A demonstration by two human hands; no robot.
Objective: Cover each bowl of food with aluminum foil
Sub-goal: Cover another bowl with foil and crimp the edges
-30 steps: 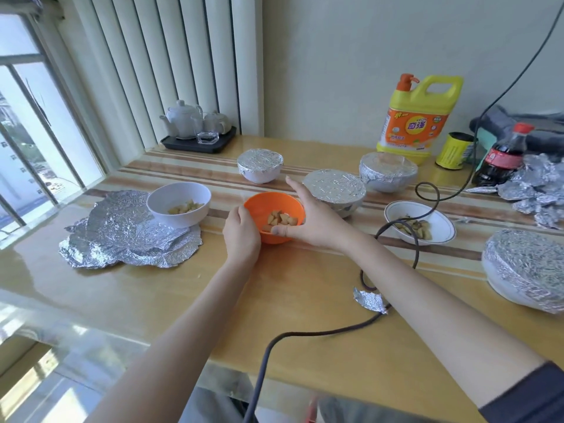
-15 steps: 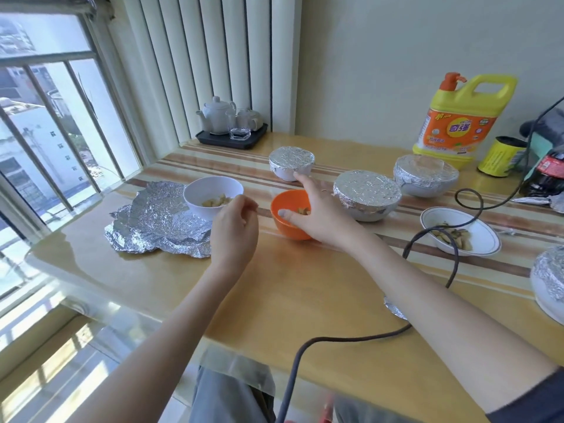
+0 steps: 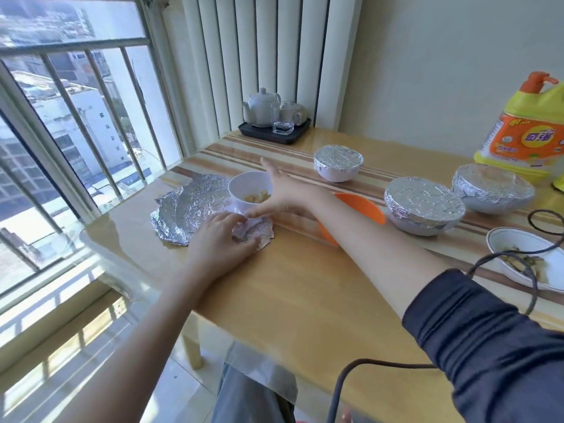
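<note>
Left hand pinches foil stack edge; right hand, fingers extended, steadies white bowl, evidently to free a sheet.

Glossy wood surface holds crumpled foil sheets, three foil-covered bowls and an orange bowl. Also a tea tray, detergent jug and a black cable.

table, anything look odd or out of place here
Two things. A black cable trails across the table and loops over the uncovered white dish of food. The white bowl sits on the stack of foil sheets that both hands are reaching for, pinning it.
</note>
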